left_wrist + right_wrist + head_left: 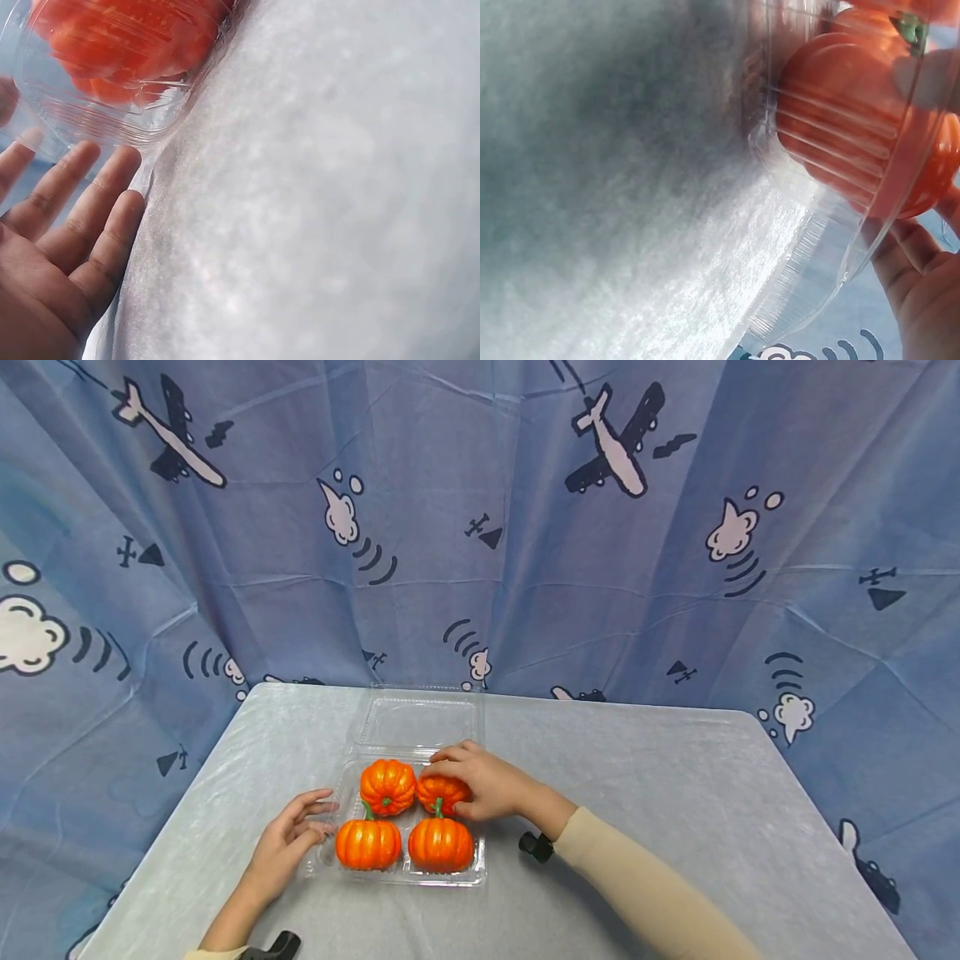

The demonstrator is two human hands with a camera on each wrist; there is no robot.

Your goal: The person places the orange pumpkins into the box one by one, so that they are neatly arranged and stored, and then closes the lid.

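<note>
A clear plastic clamshell container lies with small orange toy pumpkins in its base. My right hand curls its fingers and thumb round the back right pumpkin; the right wrist view shows that pumpkin through the ribbed clear wall, fingers behind it. Beside it sits the back left pumpkin, stem facing forward. In front are the front left pumpkin and front right pumpkin, stems up. My left hand is at the container's left side, fingers loosely extended, fingertips right at the clear wall.
The container's hinged lid lies folded back toward the table's far edge. A pale cloth covers the table. Behind it hangs a blue curtain printed with planes. Dark wrist cameras sit on both wrists.
</note>
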